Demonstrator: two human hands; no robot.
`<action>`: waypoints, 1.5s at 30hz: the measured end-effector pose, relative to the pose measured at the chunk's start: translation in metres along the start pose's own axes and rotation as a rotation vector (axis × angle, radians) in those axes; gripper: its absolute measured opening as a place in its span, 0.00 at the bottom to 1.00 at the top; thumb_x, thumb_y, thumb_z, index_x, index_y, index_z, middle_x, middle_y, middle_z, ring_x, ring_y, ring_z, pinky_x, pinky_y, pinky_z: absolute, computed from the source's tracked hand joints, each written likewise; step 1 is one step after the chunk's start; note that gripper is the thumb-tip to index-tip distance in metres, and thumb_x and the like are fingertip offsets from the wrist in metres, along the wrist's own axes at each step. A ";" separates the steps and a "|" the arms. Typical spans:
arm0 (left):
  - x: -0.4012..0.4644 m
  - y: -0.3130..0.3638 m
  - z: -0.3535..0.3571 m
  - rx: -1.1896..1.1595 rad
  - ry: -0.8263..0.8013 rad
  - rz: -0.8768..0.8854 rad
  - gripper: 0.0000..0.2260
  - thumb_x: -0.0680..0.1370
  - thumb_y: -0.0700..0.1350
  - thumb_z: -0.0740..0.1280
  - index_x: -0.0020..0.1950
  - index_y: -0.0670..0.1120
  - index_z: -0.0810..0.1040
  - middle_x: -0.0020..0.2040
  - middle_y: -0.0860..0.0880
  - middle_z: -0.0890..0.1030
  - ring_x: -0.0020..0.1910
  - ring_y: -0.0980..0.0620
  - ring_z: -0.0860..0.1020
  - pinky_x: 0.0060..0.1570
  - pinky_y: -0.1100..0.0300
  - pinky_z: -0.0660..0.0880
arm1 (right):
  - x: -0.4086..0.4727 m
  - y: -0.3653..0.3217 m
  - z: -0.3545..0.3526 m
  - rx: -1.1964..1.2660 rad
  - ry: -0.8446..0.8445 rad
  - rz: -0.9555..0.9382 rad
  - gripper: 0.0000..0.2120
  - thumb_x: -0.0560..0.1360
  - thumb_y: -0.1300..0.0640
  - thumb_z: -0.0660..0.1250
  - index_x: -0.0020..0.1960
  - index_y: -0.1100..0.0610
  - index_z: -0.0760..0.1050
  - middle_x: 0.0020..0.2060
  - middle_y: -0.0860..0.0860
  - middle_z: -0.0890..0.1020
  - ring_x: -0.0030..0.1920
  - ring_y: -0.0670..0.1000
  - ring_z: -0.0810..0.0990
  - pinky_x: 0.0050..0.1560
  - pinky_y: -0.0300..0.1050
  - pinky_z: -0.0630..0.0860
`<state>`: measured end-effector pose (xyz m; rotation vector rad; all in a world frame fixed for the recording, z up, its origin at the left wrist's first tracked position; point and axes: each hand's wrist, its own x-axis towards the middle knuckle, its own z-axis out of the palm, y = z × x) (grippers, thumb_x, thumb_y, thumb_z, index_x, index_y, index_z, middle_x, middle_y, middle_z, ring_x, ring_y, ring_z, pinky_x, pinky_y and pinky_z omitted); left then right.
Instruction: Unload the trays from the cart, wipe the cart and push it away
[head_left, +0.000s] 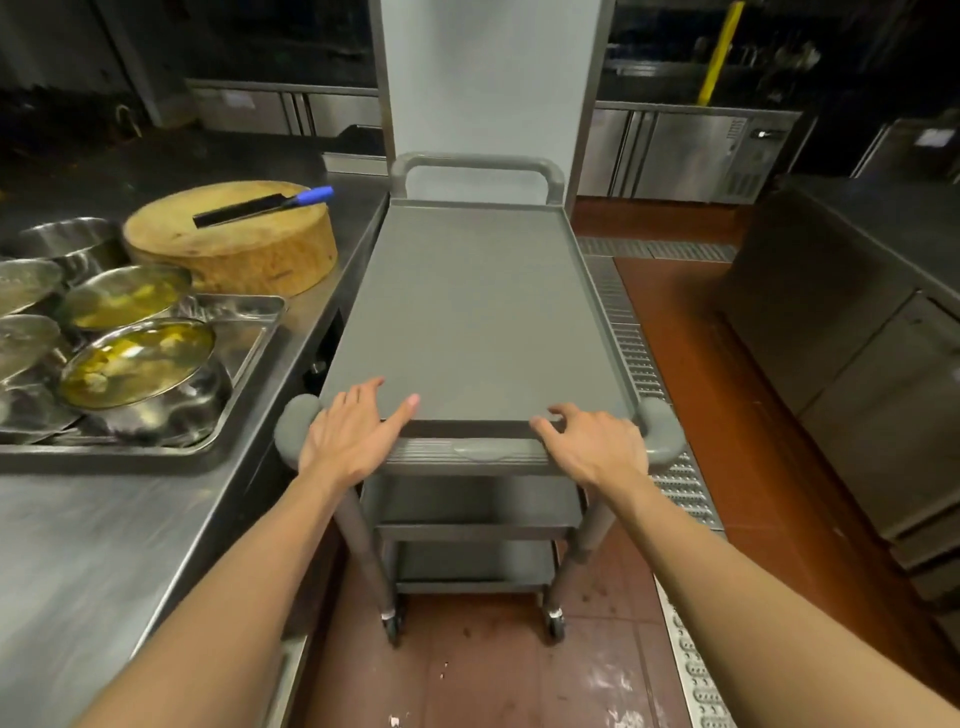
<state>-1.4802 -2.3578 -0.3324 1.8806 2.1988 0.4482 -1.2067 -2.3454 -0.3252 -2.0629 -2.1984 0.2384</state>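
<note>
While cart (470, 312) stands bare | both hands on near handle (470, 451) (fingers loose)

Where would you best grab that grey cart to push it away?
By the near handle bar, taken from this end with both hands spread apart. It runs crosswise between rounded corner posts, so it suits a two-handed push. The left hand and right hand lie open over it and the top shelf edge, fingers not yet curled around.

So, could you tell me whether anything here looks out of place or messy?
The cart looks bare and tidy. The floor beneath it has pale smears and crumbs, and a knife lies loose on the chopping block.
</note>
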 end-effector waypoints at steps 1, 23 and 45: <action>0.010 -0.001 0.000 -0.002 -0.001 -0.005 0.34 0.77 0.68 0.49 0.76 0.48 0.60 0.73 0.45 0.68 0.72 0.45 0.65 0.66 0.45 0.64 | 0.010 -0.002 0.001 -0.006 0.014 -0.008 0.29 0.77 0.34 0.49 0.69 0.46 0.72 0.57 0.57 0.83 0.60 0.59 0.78 0.59 0.53 0.70; 0.143 -0.053 -0.017 0.157 -0.063 0.039 0.31 0.78 0.65 0.49 0.74 0.48 0.64 0.71 0.45 0.70 0.70 0.45 0.68 0.64 0.45 0.66 | 0.119 -0.080 0.017 -0.126 0.142 0.000 0.23 0.77 0.41 0.50 0.48 0.50 0.81 0.35 0.54 0.81 0.37 0.57 0.78 0.36 0.47 0.66; 0.070 -0.026 -0.075 -1.072 0.197 -0.061 0.10 0.80 0.44 0.62 0.51 0.44 0.82 0.49 0.44 0.84 0.53 0.45 0.80 0.58 0.51 0.76 | 0.054 -0.112 -0.025 0.915 0.251 0.307 0.14 0.79 0.52 0.61 0.43 0.61 0.79 0.39 0.57 0.83 0.42 0.55 0.78 0.38 0.43 0.70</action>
